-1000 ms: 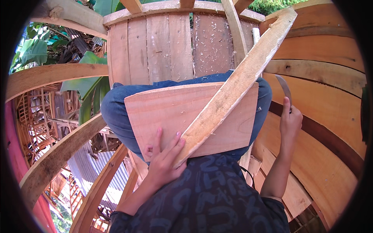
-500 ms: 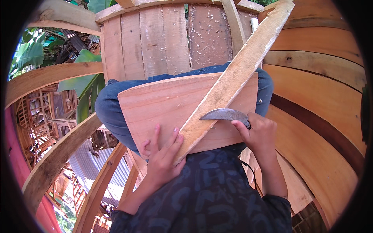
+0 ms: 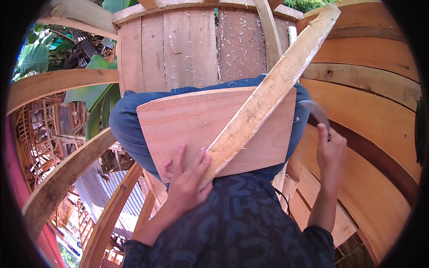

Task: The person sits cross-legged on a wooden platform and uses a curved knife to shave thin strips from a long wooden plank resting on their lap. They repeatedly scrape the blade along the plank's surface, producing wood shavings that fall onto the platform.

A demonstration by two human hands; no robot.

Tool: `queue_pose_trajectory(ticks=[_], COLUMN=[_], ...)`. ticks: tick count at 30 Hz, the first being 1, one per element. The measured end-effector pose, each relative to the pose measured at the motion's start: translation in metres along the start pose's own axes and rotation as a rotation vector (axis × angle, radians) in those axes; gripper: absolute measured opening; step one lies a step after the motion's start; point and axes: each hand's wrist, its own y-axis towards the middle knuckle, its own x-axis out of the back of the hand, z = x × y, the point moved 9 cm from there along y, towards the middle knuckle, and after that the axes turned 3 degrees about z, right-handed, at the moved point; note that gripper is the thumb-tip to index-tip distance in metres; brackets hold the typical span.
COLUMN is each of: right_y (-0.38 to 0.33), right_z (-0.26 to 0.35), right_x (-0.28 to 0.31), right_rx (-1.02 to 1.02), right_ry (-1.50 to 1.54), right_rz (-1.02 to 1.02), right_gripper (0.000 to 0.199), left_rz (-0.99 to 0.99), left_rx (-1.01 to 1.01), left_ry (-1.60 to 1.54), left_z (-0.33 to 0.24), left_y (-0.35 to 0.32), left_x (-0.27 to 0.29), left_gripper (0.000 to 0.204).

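Observation:
A long rough-edged wooden strip (image 3: 261, 100) lies slantwise over a smooth wooden board (image 3: 183, 120) on my lap, its far end reaching up to the right. My left hand (image 3: 190, 176) grips the strip's near end, the thumb on one side and the forefinger across it, while the other fingers spread over the board. Out to the right of the board, my right hand (image 3: 331, 149) is closed round the handle of a curved knife (image 3: 315, 110). The blade is blurred by motion and apart from the strip.
Plank flooring (image 3: 176, 49) scattered with shavings lies beyond my knees. A curved wall of planks (image 3: 362, 98) rises on the right, close to the knife. Bent wooden ribs (image 3: 67, 172) stand on the left, with corrugated sheets (image 3: 100, 187) and banana leaves (image 3: 98, 102) outside them.
My right hand has swung the knife right and off the strip, out past the board's edge. My left hand and the strip stay nearly in place.

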Motion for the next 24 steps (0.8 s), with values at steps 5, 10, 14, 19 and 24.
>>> queue_pose_trajectory(ticks=[5, 10, 14, 19, 24], right_y=[-0.045, -0.025, -0.017, -0.018, 0.039], right_z=[0.085, 0.075, 0.079, 0.072, -0.039], right_x=[-0.062, -0.059, -0.054, -0.061, -0.024], right_rx=[0.415, 0.447, 0.470, 0.447, -0.218], right_ry=[0.025, -0.045, -0.116, -0.089, 0.014], right_rz=[0.113, -0.010, -0.072, -0.112, -0.174], right_gripper=[0.056, 0.060, 0.063, 0.064, 0.067], left_rz=[-0.016, 0.010, -0.008, -0.028, -0.057], left_rx=[0.001, 0.007, 0.012, 0.012, 0.001], left_ry=[-0.004, 0.014, 0.009, -0.029, -0.032], left_z=[0.002, -0.002, -0.001, -0.001, 0.002], left_y=[-0.001, 0.001, 0.003, 0.003, -0.001], left_x=[0.003, 0.005, 0.004, 0.005, 0.006], left_gripper=[0.075, 0.074, 0.074, 0.075, 0.075])
